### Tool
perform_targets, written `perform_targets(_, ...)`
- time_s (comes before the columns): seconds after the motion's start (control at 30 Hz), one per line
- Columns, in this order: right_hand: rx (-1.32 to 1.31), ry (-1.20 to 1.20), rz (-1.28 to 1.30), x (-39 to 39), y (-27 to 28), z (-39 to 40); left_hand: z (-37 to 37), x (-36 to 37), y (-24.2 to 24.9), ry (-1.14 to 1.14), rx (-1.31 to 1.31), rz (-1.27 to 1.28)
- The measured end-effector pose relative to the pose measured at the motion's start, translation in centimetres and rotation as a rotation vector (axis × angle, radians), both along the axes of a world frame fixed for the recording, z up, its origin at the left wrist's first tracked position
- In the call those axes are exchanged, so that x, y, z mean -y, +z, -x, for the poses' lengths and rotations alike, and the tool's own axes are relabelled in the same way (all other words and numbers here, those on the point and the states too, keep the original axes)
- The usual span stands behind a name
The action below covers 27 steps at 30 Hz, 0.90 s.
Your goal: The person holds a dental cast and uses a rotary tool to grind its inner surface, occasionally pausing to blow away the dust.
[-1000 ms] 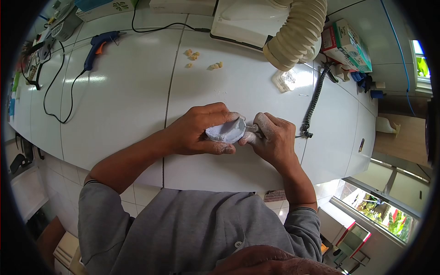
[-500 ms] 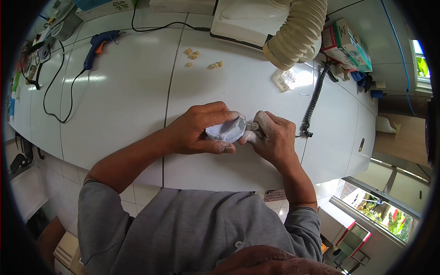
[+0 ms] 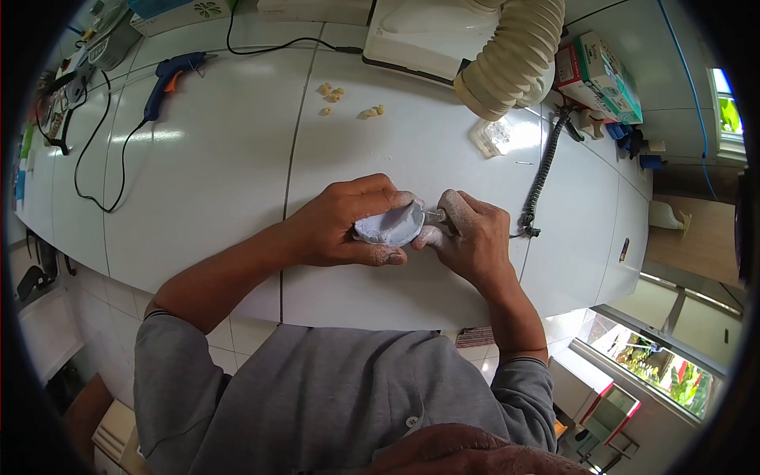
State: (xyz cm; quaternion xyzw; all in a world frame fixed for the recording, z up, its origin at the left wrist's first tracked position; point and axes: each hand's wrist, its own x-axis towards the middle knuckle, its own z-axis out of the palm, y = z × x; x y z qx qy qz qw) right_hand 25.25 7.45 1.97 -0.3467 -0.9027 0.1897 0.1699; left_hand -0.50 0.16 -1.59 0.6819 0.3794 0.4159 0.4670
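A pale lavender-white plaster dental cast (image 3: 393,226), hollow side towards me, sits in my left hand (image 3: 352,220). The thumb and fingers of that hand close around its left side and edges. My right hand (image 3: 473,233) is closed on a slim rotary handpiece (image 3: 438,216), whose shiny metal front end reaches the cast's right rim. Most of the handpiece is hidden inside the fingers. White dust coats the fingertips of both hands. Both hands are above the white tiled table (image 3: 356,297), near its front edge.
Several small yellowish tooth-like pieces (image 3: 332,93) lie beyond the hands. A clear plastic box (image 3: 492,138) and a coiled black cord (image 3: 545,170) are to the right. A ribbed cream hose (image 3: 507,63) hangs at the back; a blue glue gun (image 3: 168,79) lies at left.
Almost nothing differs. The handpiece's metal end and my right fingers have shifted very slightly at the cast's rim; my left hand keeps the cast in the same place.
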Motion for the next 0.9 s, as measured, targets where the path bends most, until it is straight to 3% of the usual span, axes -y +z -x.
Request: perform_targets(0.9,0.045,-0.001,0.02,0.07,0.49,0.02,0.11,-0.08,0.21,-0.012,-0.016,0.002)
